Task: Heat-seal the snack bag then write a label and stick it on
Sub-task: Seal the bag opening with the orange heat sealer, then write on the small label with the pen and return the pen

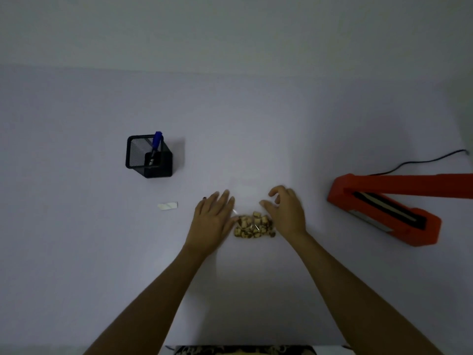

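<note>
A clear snack bag (253, 224) with brown and cream snack pieces lies flat on the white table, its transparent upper part reaching away from me. My left hand (213, 217) rests flat at the bag's left edge, fingers spread. My right hand (284, 208) sits at the bag's right edge with fingers curled; whether they pinch the plastic is unclear. An orange heat sealer (384, 208) stands at the right with its lid raised. A small white label (168, 206) lies to the left. A blue marker (156, 147) stands in a black mesh holder (148, 157).
A black power cord (419, 162) runs from the sealer toward the far right. The white table (76, 252) ends at a pale wall behind. Patterned clothing shows at the near edge.
</note>
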Tool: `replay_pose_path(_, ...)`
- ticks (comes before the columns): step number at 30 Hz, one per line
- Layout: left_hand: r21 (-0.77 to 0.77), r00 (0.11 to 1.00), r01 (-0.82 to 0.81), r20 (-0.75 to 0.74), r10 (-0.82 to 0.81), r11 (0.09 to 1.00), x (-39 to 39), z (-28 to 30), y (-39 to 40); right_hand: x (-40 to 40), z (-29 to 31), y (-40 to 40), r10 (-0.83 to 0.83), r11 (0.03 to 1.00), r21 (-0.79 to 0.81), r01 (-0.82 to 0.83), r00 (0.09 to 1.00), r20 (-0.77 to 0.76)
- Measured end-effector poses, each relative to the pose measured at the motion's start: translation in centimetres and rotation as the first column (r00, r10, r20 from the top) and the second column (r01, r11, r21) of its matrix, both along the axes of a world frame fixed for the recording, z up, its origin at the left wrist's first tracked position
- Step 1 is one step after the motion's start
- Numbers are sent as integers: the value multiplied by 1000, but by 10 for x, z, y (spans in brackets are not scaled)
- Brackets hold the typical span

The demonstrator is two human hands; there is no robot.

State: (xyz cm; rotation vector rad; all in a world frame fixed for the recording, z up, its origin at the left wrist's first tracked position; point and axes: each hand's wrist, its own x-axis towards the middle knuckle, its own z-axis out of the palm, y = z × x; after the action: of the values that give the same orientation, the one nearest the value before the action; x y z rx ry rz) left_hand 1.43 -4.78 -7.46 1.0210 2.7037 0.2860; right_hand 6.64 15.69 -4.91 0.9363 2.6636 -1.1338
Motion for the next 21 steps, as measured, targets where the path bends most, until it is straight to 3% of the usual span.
replay_pose_path(7, 23, 1000, -9, 28, 8, 1000, 0, 10, 1, -5, 7, -2, -1, 1000, 0, 1, 999, 34)
replay_pose_path(11, 136, 999, -39, -21, 43, 990, -10, 31, -4, -36, 35, -31, -5, 999, -38, 1, 995, -105)
replay_pose_path(14, 278, 974, -121, -154, 169, 953, -26, 52, -17, -80, 59, -66, 92, 989, -87, -117, 964, -248)
replay_pose_path(17, 370, 890, -255, -271, 366, 893, -46, 70, -44, -124, 79, -101, 199, 969, -79, -235, 927, -318)
replay_pose_path(21, 297, 821, -458, -219, 527, 838, -63, 75, -83, -166, 88, -133, 284, 948, -44, -314, 903, -321)
